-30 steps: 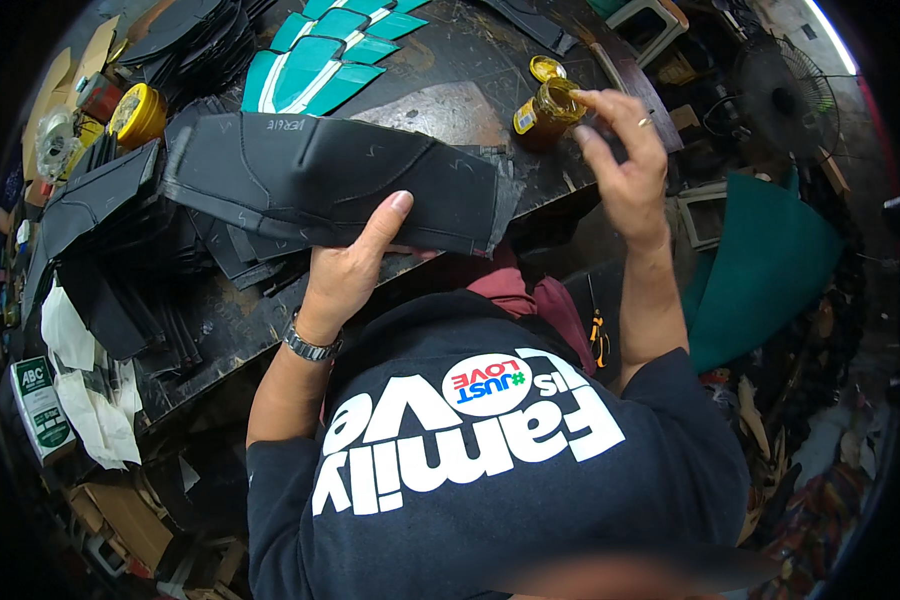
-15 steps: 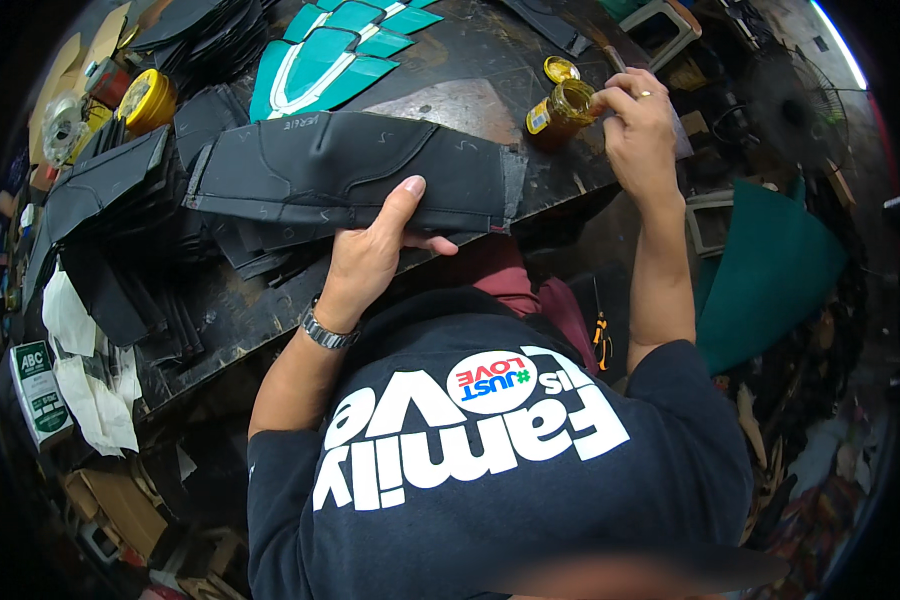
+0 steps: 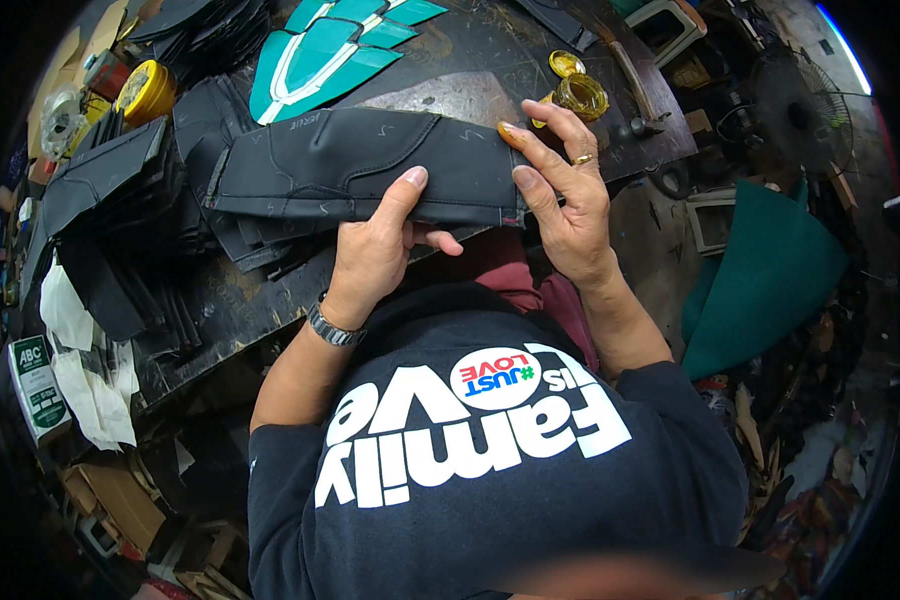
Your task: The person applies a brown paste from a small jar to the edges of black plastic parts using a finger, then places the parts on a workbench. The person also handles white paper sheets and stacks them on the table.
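Black stitched leather-like panel (image 3: 280, 170) held over dark worn tabletop (image 3: 470, 40), near its front edge. Likely light, pliable, easily creased; best gripped along seamed lower edge. Left hand (image 3: 372, 248) pinches there, thumb on top. Right hand (image 3: 573, 205) spread at right end, 1 fingertip (image 3: 509, 133) amber-smeared; contact unclear. Room beyond, left of amber glass jar (image 3: 583, 99).

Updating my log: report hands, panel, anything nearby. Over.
Left hand gripping black panel. Right hand at its right end, fingertip amber-smeared. Open jar beyond.
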The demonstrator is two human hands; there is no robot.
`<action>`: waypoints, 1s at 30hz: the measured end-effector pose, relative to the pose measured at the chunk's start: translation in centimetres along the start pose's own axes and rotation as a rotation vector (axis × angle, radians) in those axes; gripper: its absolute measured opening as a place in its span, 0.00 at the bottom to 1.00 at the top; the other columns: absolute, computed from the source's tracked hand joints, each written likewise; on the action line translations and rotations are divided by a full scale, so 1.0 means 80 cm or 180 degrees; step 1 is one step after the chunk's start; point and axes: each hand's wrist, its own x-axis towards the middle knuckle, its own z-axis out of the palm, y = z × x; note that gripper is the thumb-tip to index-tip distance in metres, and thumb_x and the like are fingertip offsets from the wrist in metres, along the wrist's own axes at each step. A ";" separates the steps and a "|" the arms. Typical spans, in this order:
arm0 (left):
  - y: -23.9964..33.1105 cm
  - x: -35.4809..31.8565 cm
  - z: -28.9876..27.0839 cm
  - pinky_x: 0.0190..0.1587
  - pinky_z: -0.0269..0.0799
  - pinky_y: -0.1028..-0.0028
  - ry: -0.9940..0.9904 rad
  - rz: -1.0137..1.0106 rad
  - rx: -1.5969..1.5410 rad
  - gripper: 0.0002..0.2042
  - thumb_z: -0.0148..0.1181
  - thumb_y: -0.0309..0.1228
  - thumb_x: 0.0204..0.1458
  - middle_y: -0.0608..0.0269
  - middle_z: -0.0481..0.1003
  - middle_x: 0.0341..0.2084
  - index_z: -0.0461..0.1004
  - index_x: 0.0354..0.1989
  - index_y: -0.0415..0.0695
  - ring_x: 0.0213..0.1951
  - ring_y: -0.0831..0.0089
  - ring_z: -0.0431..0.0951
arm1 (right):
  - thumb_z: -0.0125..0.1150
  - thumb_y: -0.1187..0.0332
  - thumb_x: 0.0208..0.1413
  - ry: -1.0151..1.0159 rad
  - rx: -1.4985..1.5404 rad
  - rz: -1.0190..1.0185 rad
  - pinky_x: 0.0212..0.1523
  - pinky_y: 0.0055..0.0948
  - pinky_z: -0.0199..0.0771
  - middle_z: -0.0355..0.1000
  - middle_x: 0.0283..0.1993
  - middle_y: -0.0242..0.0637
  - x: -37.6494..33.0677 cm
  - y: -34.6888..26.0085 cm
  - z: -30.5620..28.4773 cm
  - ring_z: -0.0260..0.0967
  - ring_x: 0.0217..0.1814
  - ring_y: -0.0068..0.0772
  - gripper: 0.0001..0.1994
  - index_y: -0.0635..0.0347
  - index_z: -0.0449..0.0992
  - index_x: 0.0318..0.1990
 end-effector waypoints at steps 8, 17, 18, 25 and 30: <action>0.002 0.000 0.001 0.25 0.83 0.72 0.0083 0.0011 -0.0074 0.16 0.53 0.31 0.65 0.48 0.79 0.43 0.71 0.53 0.30 0.33 0.66 0.84 | 0.66 0.63 0.59 0.0118 -0.0142 -0.0254 0.69 0.42 0.57 0.72 0.61 0.42 -0.006 -0.003 -0.002 0.58 0.69 0.48 0.13 0.56 0.85 0.48; 0.007 0.005 -0.007 0.25 0.83 0.72 0.0103 -0.0075 -0.0194 0.15 0.56 0.30 0.64 0.51 0.78 0.43 0.71 0.52 0.31 0.35 0.66 0.83 | 0.69 0.58 0.55 0.0199 -0.0283 -0.0641 0.68 0.42 0.59 0.73 0.60 0.39 -0.030 -0.010 -0.001 0.58 0.69 0.48 0.14 0.51 0.86 0.45; 0.008 0.005 -0.009 0.25 0.83 0.73 0.0101 -0.0115 -0.0217 0.14 0.56 0.30 0.64 0.52 0.78 0.42 0.71 0.51 0.31 0.35 0.67 0.83 | 0.69 0.57 0.55 0.0204 -0.0309 -0.0665 0.68 0.43 0.59 0.73 0.60 0.39 -0.034 -0.011 0.000 0.58 0.68 0.47 0.14 0.50 0.87 0.45; 0.006 0.006 -0.008 0.25 0.82 0.73 0.0154 0.0040 -0.0213 0.13 0.56 0.30 0.64 0.53 0.79 0.40 0.73 0.49 0.31 0.34 0.68 0.83 | 0.65 0.42 0.54 0.0237 0.0035 -0.0842 0.68 0.46 0.57 0.71 0.59 0.41 -0.044 -0.011 -0.008 0.59 0.67 0.49 0.22 0.50 0.87 0.40; 0.000 -0.001 -0.001 0.26 0.83 0.73 0.0241 0.0026 0.0268 0.15 0.56 0.31 0.65 0.50 0.79 0.41 0.73 0.51 0.30 0.33 0.67 0.83 | 0.55 0.43 0.63 0.0412 -0.0268 -0.0596 0.67 0.45 0.57 0.67 0.62 0.47 -0.025 -0.005 -0.014 0.58 0.67 0.52 0.24 0.52 0.85 0.47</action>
